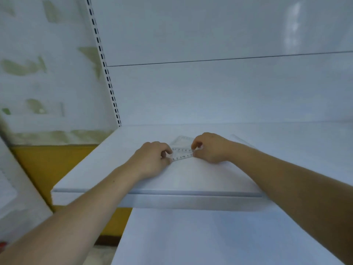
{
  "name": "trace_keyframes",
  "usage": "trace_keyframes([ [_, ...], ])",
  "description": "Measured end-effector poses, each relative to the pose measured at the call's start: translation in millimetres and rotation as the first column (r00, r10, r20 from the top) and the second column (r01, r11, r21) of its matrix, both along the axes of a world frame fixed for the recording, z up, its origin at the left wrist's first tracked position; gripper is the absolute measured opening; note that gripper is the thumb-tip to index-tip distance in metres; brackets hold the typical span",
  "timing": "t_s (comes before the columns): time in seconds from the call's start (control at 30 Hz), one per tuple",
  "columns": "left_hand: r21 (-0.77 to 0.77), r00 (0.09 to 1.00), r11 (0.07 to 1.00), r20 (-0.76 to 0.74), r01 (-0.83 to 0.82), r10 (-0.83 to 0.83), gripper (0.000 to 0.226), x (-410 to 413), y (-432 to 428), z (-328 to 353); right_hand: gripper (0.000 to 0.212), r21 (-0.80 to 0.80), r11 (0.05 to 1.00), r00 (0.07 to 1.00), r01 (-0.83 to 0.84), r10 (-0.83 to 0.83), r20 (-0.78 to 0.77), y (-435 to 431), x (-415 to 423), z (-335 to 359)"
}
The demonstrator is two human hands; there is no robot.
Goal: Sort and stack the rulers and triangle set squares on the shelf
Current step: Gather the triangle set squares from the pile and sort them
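A clear plastic ruler with black markings lies on the white shelf, between my two hands. My left hand pinches its left end with curled fingers. My right hand pinches its right end. Just behind the ruler lies a clear triangle set square, partly hidden by my right hand. Another faint clear piece lies on the shelf to the right of my right wrist.
The shelf's front edge runs across below my forearms, with a lower white shelf beneath. A white back panel and a slotted upright stand behind. A yellow surface shows at the left.
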State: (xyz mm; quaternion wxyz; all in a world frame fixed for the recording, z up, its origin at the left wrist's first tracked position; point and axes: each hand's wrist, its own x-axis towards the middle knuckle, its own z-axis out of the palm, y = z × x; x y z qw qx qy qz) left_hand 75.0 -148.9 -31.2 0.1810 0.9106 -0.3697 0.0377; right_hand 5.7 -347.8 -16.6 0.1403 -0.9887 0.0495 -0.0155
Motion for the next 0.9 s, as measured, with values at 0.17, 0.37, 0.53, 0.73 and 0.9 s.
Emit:
trace_keyframes([
  [0.17,0.154,0.998,0.986,0.010,-0.066,0.065,0.027,-8,17,-3,0.031,0.152,0.982,0.994,0.112,-0.114,0.000,12,-10,1],
  [0.37,0.142,0.987,0.977,0.052,-0.159,0.153,0.034,-16,29,-2,0.022,0.373,0.918,0.951,0.132,-0.224,0.213,10,-15,-17],
  [0.53,0.134,0.975,0.967,-0.005,-0.219,0.221,0.037,-21,31,1,0.015,0.396,0.911,0.938,0.120,-0.235,0.257,8,-16,-17],
  [0.73,0.139,0.962,0.952,0.025,-0.272,0.271,0.037,-44,52,-5,0.032,0.328,0.942,0.954,0.072,-0.161,0.252,13,-22,-20],
  [0.9,0.031,0.942,0.952,0.157,-0.304,0.295,0.036,-70,61,-24,0.044,0.065,0.998,0.985,-0.007,-0.004,0.175,24,-23,-22],
])
